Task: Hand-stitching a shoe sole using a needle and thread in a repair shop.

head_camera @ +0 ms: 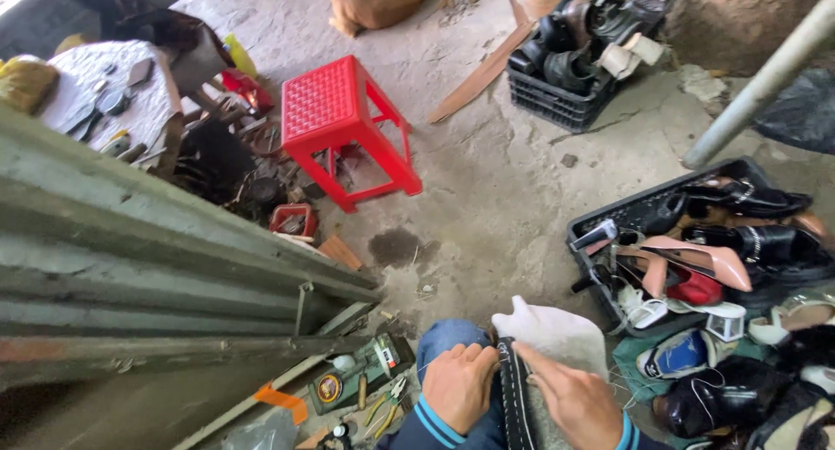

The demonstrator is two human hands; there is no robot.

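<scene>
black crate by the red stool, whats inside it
The black crate holds a heap of dark shoes, a brown one near the top, and some pale folded material at its right side. Whatever lies lower down, and the crate's floor, is covered by the heap.

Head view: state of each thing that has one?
Left hand: pressing on the black strap, fingers bent.
Right hand: flat on the white piece beside the strap.
Black strap: lying lengthwise across the lap.
Red stool: upright, nothing on it.
Far crate: full of dark shoes.
Near crate: heaped with shoes.
</scene>
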